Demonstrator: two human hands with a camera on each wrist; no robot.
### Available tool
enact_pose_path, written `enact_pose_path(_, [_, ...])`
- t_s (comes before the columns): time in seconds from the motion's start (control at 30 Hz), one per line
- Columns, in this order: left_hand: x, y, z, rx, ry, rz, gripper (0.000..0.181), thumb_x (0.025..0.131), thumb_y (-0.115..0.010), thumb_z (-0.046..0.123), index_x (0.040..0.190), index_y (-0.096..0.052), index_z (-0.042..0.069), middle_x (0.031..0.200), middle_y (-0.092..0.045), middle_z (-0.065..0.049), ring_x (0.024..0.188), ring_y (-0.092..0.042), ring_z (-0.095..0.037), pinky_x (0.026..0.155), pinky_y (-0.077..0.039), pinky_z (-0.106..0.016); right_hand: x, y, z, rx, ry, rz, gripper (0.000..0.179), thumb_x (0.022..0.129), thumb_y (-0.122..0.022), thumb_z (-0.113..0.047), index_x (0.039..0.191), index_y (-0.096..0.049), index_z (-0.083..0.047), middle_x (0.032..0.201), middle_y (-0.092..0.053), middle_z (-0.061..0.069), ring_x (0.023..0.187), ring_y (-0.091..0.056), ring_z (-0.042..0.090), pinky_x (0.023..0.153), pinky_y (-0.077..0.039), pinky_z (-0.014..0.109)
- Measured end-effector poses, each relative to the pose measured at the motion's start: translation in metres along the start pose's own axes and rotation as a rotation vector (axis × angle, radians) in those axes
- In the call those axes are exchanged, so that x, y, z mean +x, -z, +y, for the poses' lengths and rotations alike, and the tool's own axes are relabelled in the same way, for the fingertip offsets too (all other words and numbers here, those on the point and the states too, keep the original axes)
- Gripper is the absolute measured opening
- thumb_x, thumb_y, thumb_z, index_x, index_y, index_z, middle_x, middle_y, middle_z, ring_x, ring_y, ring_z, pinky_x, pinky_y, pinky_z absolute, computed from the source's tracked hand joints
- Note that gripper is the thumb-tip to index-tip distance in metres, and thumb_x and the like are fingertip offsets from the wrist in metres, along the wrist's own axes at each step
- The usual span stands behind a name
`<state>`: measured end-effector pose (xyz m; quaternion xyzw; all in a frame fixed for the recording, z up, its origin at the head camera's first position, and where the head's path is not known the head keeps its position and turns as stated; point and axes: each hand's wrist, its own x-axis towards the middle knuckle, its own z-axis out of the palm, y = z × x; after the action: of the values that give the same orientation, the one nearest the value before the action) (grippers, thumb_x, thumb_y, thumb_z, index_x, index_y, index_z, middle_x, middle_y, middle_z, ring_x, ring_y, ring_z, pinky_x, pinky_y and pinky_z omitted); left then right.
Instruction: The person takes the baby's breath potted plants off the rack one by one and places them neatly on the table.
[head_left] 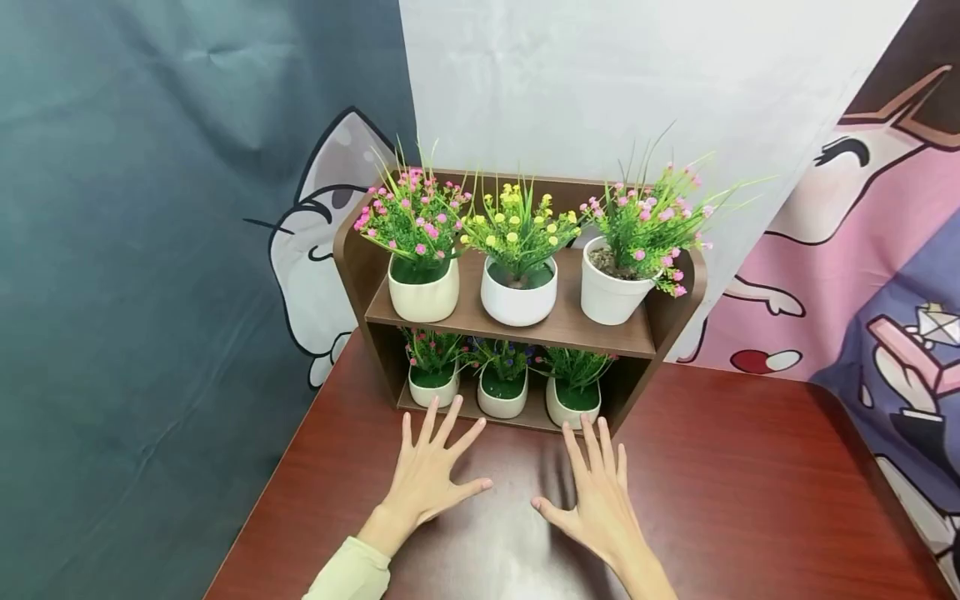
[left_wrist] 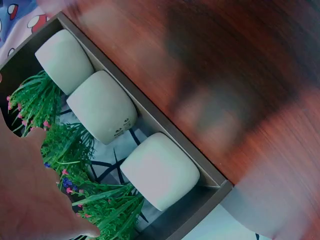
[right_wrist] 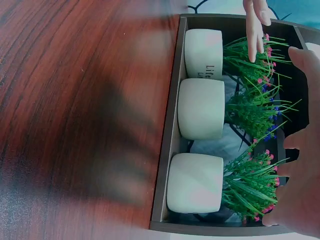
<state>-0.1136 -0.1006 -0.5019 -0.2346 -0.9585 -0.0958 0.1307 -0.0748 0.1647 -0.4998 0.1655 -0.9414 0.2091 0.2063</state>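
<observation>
Brown shelf [head_left: 471, 302] stands on the reddish surface [head_left: 750, 467], just ahead of both hands. Left hand [head_left: 426, 477] is spread, holding nothing, before the shelf's lower left; right hand [head_left: 598, 502], equally spread and without a grip, is before its lower right. Fingertips overlap the outer two of three pale lower pots [head_left: 502, 405] in the head view; whether they touch cannot be told. The shelf's upper board hides part of the lower plants, and each wrist view cuts its hand off at the edge. On the shelf's top tier are a cream pot [head_left: 425, 293], a round white pot [head_left: 519, 298] and a tapered white pot [head_left: 611, 297], all with flowers. Behind the shelf hangs a pale backdrop [head_left: 600, 83].
</observation>
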Motion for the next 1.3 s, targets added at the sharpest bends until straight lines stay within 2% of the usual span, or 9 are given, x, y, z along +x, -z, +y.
enact_pose_path(0.13, [0.001,0.006,-0.001,0.011,-0.021,0.019,0.082,0.074,-0.042,0.079,0.143,-0.036,0.036,0.155,-0.009,-0.002,0.140,-0.004,-0.033,0.099,-0.003,-0.067,0.001,0.001,0.001,-0.009,-0.003,-0.003,0.104,0.068,-0.060,-0.070,0.146,-0.030,-0.008,0.153,-0.013,0.014,0.138,-0.010,0.040,0.102,-0.005,0.063])
enact_pose_path(0.27, [0.000,0.029,-0.004,0.034,-0.040,0.049,0.085,0.073,-0.044,0.079,0.145,-0.033,0.035,0.156,-0.006,-0.004,0.140,-0.001,-0.034,0.099,-0.002,-0.067,0.001,0.002,0.001,-0.023,0.009,-0.017,0.104,0.067,-0.063,-0.068,0.146,-0.030,-0.008,0.152,-0.018,0.017,0.138,-0.009,0.038,0.101,-0.005,0.064])
enact_pose_path(0.4, [0.003,0.076,-0.017,0.066,-0.037,0.123,0.087,0.076,-0.039,0.079,0.148,-0.025,0.033,0.156,0.000,-0.008,0.139,0.005,-0.036,0.098,0.000,-0.068,0.002,0.003,0.002,-0.075,0.057,-0.018,0.104,0.066,-0.061,-0.069,0.144,-0.033,-0.007,0.149,-0.025,0.021,0.138,-0.014,0.039,0.102,-0.005,0.062])
enact_pose_path(0.53, [0.015,0.132,-0.038,0.056,-0.022,0.294,0.088,0.078,-0.027,0.081,0.149,-0.020,0.029,0.155,0.000,-0.012,0.139,0.003,-0.039,0.097,0.000,-0.070,0.004,0.005,0.004,-0.131,0.126,-0.023,0.102,0.066,-0.057,-0.073,0.142,-0.039,-0.007,0.147,-0.028,0.021,0.136,-0.019,0.039,0.103,-0.002,0.061])
enact_pose_path(0.77, [0.068,0.203,-0.071,-0.234,0.051,0.569,0.078,0.087,-0.029,0.070,0.149,-0.025,0.023,0.156,-0.003,-0.006,0.141,0.001,-0.024,0.106,0.003,-0.054,0.011,0.009,0.001,-0.138,0.172,-0.037,0.102,0.066,-0.056,-0.074,0.142,-0.039,-0.008,0.149,-0.026,0.017,0.136,-0.019,0.039,0.102,-0.007,0.063])
enact_pose_path(0.9, [0.112,0.219,-0.093,-0.402,0.158,0.527,0.062,0.095,-0.037,0.049,0.148,-0.026,0.020,0.155,-0.007,-0.002,0.140,-0.009,-0.017,0.109,-0.005,-0.046,0.025,0.015,-0.017,0.016,0.099,-0.043,0.100,0.070,-0.063,-0.066,0.146,-0.030,-0.010,0.151,-0.023,0.013,0.137,-0.020,0.036,0.099,-0.022,0.061])
enact_pose_path(1.0, [0.145,0.227,-0.102,-0.424,0.242,0.424,0.053,0.097,-0.038,0.034,0.147,-0.030,0.019,0.153,-0.017,-0.005,0.138,-0.020,-0.020,0.108,-0.015,-0.047,0.048,0.022,-0.043,0.178,0.055,-0.052,0.097,0.074,-0.065,-0.060,0.149,-0.023,-0.014,0.151,-0.023,0.009,0.136,-0.025,0.031,0.099,-0.029,0.055])
enact_pose_path(1.1, [0.171,0.230,-0.107,-0.394,0.263,0.393,0.048,0.096,-0.034,0.024,0.144,-0.036,0.016,0.147,-0.032,-0.008,0.131,-0.034,-0.024,0.104,-0.025,-0.044,0.079,0.028,-0.071,0.302,0.056,-0.045,0.094,0.078,-0.064,-0.057,0.149,-0.020,-0.015,0.151,-0.023,0.007,0.136,-0.026,0.026,0.102,-0.028,0.049])
enact_pose_path(1.3, [0.183,0.220,-0.121,-0.491,0.292,0.489,0.046,0.099,-0.024,0.026,0.133,-0.050,0.009,0.122,-0.057,-0.015,0.114,-0.052,-0.028,0.097,-0.034,-0.038,0.143,0.030,-0.125,0.473,0.029,0.062,0.089,0.084,-0.057,-0.056,0.148,-0.020,-0.008,0.151,-0.025,0.008,0.137,-0.022,0.016,0.105,-0.026,0.044])
